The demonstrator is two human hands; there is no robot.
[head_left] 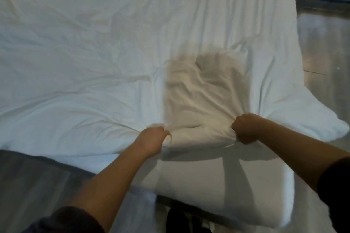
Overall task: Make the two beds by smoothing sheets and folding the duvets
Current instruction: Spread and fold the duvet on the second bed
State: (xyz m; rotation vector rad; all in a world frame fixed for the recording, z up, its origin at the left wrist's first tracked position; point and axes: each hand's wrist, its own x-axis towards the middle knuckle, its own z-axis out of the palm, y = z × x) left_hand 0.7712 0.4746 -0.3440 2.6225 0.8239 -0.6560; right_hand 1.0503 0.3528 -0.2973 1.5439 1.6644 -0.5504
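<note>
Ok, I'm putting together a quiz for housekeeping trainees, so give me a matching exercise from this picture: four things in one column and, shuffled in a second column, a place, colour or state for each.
Column one
1 left hand
2 right hand
3 duvet
4 floor

Column two
A shiny grey, at the right
B grips the duvet edge nearer its drooping corner
C white, creased, spread out
D grips the duvet edge further from that corner

Pairs: 1-D, 2-B, 3-C, 4-A
</note>
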